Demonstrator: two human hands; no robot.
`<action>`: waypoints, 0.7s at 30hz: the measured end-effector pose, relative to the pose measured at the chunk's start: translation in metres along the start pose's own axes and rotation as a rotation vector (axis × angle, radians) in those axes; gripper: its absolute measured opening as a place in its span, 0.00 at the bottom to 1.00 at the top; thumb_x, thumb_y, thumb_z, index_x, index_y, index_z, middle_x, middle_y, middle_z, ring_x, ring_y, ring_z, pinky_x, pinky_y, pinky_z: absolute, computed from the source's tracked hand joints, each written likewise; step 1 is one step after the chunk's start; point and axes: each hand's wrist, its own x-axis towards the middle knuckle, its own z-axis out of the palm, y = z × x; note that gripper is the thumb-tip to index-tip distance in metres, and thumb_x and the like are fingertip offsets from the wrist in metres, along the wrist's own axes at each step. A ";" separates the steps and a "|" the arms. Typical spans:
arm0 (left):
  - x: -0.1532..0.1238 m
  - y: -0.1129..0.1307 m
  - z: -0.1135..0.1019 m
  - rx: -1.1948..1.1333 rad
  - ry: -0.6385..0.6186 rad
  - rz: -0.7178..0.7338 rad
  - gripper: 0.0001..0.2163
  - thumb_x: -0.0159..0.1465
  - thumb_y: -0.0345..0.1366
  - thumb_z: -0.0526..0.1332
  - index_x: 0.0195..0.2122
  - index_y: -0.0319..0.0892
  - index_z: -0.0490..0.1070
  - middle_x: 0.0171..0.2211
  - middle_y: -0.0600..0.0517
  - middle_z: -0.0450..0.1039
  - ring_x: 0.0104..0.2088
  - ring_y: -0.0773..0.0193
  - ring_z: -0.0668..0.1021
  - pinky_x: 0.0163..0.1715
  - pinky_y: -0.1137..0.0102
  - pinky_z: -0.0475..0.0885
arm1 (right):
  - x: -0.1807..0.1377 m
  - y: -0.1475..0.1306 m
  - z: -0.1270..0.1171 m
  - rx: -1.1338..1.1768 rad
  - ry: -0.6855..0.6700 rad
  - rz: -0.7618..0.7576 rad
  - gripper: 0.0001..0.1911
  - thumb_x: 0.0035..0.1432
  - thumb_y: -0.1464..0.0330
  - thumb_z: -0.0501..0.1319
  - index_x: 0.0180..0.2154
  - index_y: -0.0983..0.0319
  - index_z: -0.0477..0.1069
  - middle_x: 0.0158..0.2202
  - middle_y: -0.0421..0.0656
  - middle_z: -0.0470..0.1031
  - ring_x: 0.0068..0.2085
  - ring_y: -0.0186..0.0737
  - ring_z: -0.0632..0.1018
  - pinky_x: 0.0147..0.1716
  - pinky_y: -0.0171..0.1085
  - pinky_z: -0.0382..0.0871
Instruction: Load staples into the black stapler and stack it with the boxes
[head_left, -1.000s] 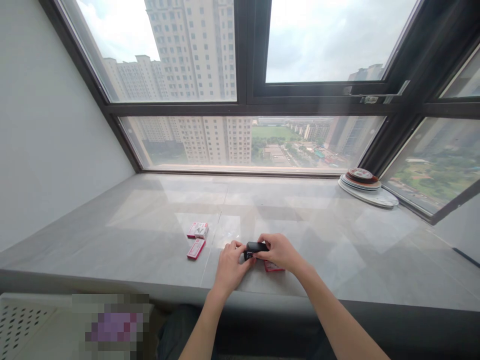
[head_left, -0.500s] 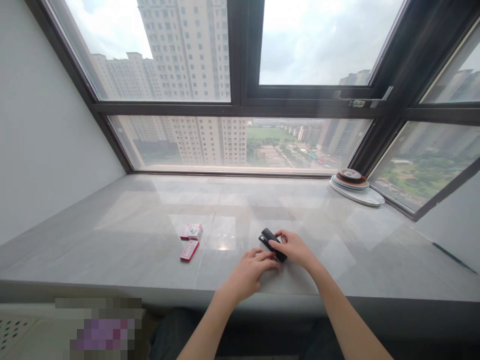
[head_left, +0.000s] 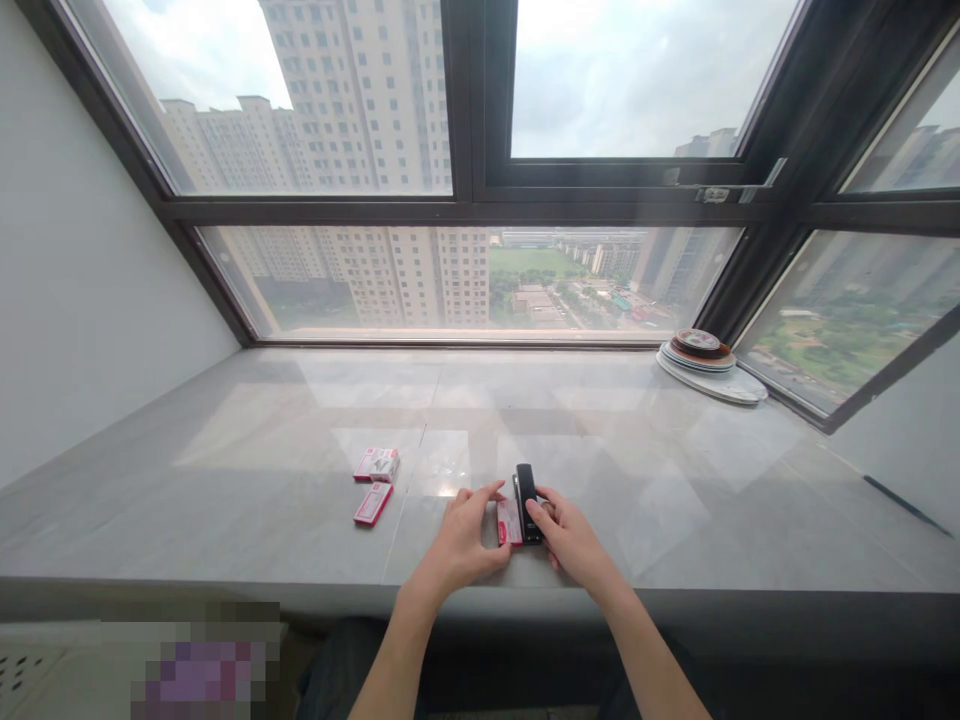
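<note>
A black stapler [head_left: 526, 492] lies on the grey stone sill [head_left: 225, 480], pointing away from me. My right hand [head_left: 571, 536] grips its near end from the right, fingers curled on it. A small red box [head_left: 508, 522] sits right against the stapler's left side. My left hand [head_left: 466, 538] pinches this box between thumb and fingers. Both hands are close together near the sill's front edge.
Two more small red boxes [head_left: 377, 464] [head_left: 373, 503] lie to the left of my hands. A stack of plates [head_left: 705, 362] stands at the back right by the window frame. A wall closes off the left side.
The stapler was turned from a slant to pointing straight away and came nearer the front edge. My left hand brought the red box up against its left side.
</note>
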 end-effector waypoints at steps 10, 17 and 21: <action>-0.053 -0.068 -0.078 0.488 0.711 -0.713 0.23 0.66 0.52 0.58 0.60 0.49 0.66 0.52 0.42 0.71 0.55 0.38 0.68 0.53 0.44 0.61 | -0.009 -0.014 0.003 -0.029 0.134 -0.039 0.34 0.59 0.45 0.61 0.57 0.61 0.71 0.20 0.34 0.61 0.19 0.33 0.61 0.19 0.33 0.57; -0.065 -0.071 -0.079 0.436 0.173 -0.405 0.30 0.62 0.53 0.63 0.65 0.54 0.64 0.45 0.48 0.74 0.48 0.49 0.74 0.47 0.59 0.66 | -0.014 -0.026 0.002 -0.025 0.115 -0.027 0.35 0.57 0.44 0.61 0.55 0.62 0.72 0.20 0.34 0.61 0.19 0.33 0.61 0.19 0.33 0.57; -0.048 -0.053 -0.072 0.191 0.016 -0.236 0.31 0.55 0.50 0.70 0.59 0.52 0.69 0.46 0.49 0.73 0.47 0.52 0.75 0.49 0.62 0.68 | -0.017 -0.031 0.001 -0.038 0.091 -0.021 0.34 0.57 0.43 0.61 0.54 0.62 0.73 0.20 0.34 0.62 0.19 0.33 0.62 0.19 0.33 0.56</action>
